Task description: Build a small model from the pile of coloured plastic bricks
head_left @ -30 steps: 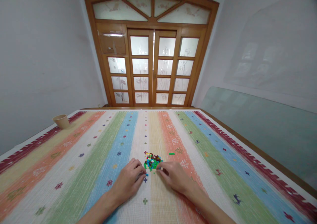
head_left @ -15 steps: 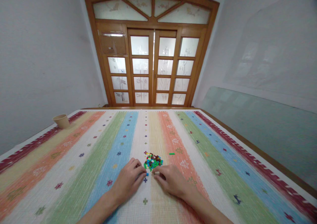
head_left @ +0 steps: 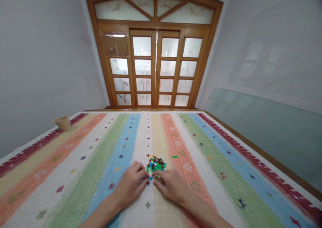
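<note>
My left hand (head_left: 130, 187) and right hand (head_left: 171, 187) were curled narrow at the near edge of the brick pile (head_left: 156, 164) on the striped cloth (head_left: 85, 174); couldn't tell if either held anything. Green brick (head_left: 174, 156) lay just beyond, cup (head_left: 62, 123) far left.

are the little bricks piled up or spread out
Piled: the plastic bricks form one small heap, with one green brick lying apart.
</note>
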`<state>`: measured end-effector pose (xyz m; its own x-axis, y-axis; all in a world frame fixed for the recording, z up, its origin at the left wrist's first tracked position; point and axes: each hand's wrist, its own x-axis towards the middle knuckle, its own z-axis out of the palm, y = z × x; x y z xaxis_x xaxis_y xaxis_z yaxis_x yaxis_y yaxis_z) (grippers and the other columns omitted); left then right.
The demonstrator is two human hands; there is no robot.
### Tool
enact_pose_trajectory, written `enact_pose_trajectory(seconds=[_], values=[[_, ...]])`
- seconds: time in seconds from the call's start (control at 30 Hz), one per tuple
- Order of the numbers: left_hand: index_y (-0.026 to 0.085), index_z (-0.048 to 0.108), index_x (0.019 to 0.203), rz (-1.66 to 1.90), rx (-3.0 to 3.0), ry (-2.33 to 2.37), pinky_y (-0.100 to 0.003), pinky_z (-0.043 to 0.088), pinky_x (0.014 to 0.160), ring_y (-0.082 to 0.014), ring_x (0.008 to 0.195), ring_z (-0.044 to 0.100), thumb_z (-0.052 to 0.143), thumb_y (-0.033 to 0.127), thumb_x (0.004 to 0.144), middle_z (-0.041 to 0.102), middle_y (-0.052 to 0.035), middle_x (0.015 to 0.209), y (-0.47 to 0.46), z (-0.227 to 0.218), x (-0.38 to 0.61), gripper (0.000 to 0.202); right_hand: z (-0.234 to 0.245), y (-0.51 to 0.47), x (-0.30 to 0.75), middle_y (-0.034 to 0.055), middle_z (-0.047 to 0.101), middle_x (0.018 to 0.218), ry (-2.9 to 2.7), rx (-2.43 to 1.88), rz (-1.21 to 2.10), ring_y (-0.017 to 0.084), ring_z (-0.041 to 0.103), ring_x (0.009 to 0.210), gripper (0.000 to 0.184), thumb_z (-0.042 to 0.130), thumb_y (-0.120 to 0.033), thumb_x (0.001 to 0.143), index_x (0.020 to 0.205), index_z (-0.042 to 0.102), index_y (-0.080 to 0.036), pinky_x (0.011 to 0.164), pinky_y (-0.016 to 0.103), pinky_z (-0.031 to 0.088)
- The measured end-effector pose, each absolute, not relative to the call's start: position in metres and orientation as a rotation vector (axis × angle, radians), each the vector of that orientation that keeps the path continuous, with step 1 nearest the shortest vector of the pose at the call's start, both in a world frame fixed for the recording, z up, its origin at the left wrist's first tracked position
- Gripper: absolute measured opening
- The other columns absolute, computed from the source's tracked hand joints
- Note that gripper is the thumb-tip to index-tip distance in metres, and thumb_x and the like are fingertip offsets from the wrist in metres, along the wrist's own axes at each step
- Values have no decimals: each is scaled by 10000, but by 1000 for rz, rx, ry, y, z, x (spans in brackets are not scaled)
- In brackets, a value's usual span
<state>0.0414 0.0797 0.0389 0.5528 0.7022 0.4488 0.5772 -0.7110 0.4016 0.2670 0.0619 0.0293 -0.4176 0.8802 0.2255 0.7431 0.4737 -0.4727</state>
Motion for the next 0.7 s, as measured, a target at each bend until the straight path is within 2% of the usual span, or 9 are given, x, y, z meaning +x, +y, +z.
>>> enact_pose_trajectory(seconds=[0.13, 0.4, 0.5, 0.6, 0.7], values=[[226, 691, 918, 904, 2585, 987, -327, 523, 785, -216, 910, 626, 690, 82, 878, 662, -35, 950, 79, 39, 41, 150, 29, 61, 265, 30, 814, 883, -2274, -1373, 420, 215, 751, 814, 242, 713, -352, 907, 1133, 771, -289, 724, 263, 456], [219, 690, 952, 898, 2591, 881, -321, 512, 776, -209, 913, 630, 665, 154, 960, 670, -43, 960, 78, 38, 40, 70, 30, 59, 264, 21, 793, 799, -2285, -1299, 462, 181, 715, 719, 152, 675, -298, 923, 1015, 788, -253, 678, 247, 435], [226, 691, 982, 910, 2580, 905, -321, 516, 777, -211, 912, 637, 643, 148, 966, 682, -41, 952, 79, 38, 40, 93, 35, 62, 271, 17, 771, 753, -2262, -1301, 456, 177, 700, 698, 167, 667, -309, 921, 1020, 789, -252, 676, 251, 421], [225, 696, 983, 921, 2582, 959, -326, 522, 771, -217, 903, 640, 597, 162, 990, 694, -53, 946, 79, 38, 40, 117, 44, 70, 289, 4, 720, 674, -2233, -1345, 428, 156, 646, 613, 178, 633, -258, 911, 1001, 785, -229, 638, 250, 387], [220, 697, 969, 908, 2595, 993, -334, 527, 767, -222, 894, 638, 562, 184, 1007, 693, -64, 939, 80, 39, 40, 144, 54, 81, 312, 7, 695, 664, -2190, -1397, 372, 162, 631, 634, 184, 631, -263, 897, 998, 780, -228, 641, 256, 373]])
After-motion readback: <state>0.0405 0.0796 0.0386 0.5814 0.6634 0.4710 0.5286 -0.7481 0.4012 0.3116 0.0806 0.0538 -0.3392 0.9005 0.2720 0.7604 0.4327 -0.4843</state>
